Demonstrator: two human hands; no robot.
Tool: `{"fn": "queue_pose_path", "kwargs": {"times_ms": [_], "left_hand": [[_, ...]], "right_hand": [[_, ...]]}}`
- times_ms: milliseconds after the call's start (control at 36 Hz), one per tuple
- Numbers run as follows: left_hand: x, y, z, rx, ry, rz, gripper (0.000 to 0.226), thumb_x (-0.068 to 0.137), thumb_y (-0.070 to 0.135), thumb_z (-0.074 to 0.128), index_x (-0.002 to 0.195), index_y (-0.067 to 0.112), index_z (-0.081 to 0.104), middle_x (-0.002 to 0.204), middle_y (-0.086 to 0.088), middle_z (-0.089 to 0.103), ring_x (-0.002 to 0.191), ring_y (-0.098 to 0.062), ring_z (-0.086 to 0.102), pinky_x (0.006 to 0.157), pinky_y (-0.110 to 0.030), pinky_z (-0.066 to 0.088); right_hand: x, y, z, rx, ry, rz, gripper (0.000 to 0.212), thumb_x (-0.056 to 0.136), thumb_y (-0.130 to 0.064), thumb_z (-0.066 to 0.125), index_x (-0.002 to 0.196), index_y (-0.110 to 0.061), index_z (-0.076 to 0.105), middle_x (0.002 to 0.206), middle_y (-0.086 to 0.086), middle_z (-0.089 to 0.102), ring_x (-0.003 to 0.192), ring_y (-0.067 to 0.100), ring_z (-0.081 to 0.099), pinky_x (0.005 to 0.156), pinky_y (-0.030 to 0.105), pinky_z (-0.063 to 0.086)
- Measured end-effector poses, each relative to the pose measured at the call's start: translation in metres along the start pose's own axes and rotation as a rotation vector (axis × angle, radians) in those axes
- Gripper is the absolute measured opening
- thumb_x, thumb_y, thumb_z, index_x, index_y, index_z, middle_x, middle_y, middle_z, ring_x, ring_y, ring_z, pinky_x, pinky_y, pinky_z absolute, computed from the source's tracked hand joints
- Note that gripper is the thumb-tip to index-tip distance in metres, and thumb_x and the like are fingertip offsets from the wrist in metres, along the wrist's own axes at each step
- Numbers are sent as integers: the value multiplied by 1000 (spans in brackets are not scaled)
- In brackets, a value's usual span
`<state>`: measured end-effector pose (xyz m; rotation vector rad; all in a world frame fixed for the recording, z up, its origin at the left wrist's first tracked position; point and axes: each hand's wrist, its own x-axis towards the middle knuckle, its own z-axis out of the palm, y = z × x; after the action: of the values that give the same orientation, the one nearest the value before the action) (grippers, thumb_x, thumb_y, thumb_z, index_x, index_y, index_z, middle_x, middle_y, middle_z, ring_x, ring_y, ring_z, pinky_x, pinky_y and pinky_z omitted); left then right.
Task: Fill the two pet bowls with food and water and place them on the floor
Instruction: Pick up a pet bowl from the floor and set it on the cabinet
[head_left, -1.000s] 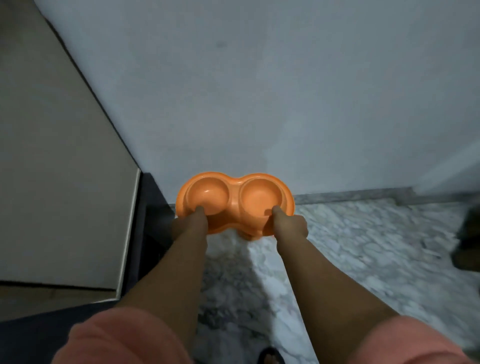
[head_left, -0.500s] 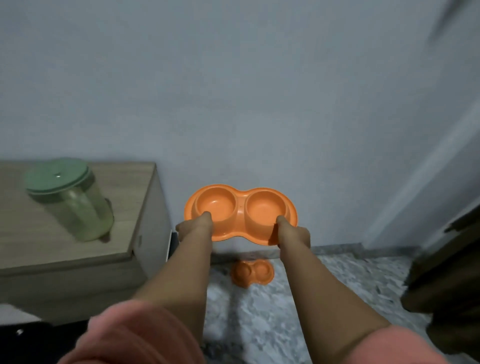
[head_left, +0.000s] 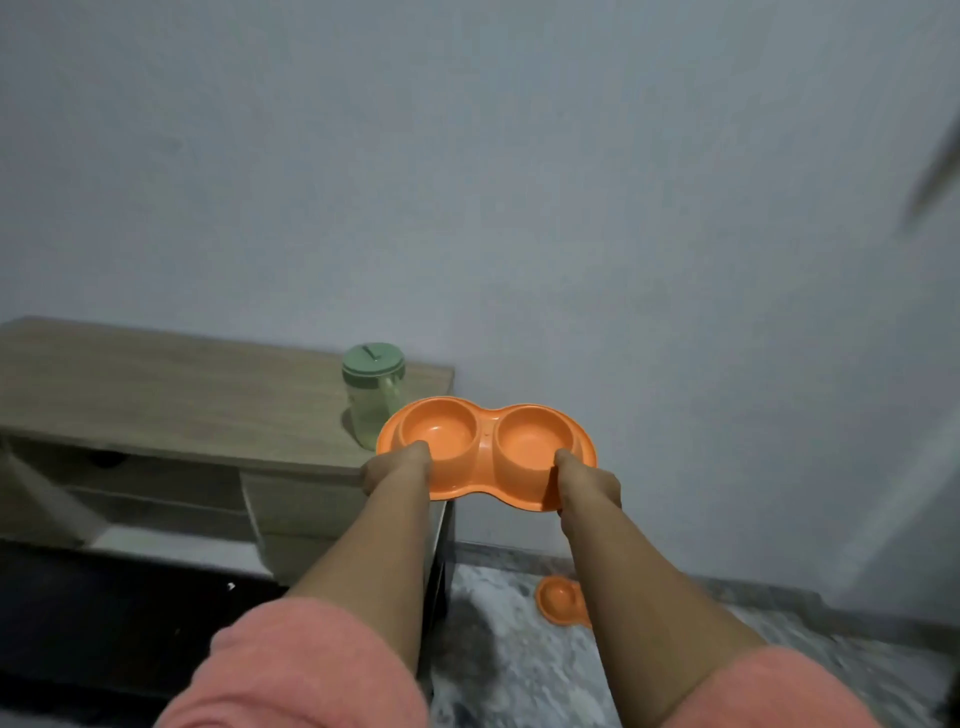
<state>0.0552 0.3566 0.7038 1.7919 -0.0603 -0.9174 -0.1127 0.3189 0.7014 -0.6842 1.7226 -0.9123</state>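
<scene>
My left hand (head_left: 397, 467) and right hand (head_left: 589, 483) pinch the near rim of an empty orange double pet bowl (head_left: 485, 449) held level (stiff, light plastic, best gripped at both ends), a green-lidded jar (head_left: 373, 395) just beyond my left thumb.

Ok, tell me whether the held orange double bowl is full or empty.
Empty: both wells of the orange double bowl show bare orange plastic, no food or water.
</scene>
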Motion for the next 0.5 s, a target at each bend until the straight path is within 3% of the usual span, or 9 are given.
{"fn": "queue_pose_path", "kwargs": {"times_ms": [250,500], "left_hand": [[60,27,-145,-8,101,44,55,75,16,66,125,0,53,122,-21,60,105,-38,62,87,-43,55],[136,76,-277,45,132,76,55,76,19,67,126,1,52,123,-20,59,107,-37,62,91,-44,54]], "right_hand": [[-100,18,119,-38,-113,-47,59,80,-34,68,128,-6,48,129,18,50,103,38,58,81,44,51],[-183,38,250,10,-175,-4,63,79,-34,70,129,-4,49,132,17,49,108,36,57,91,46,53]]}}
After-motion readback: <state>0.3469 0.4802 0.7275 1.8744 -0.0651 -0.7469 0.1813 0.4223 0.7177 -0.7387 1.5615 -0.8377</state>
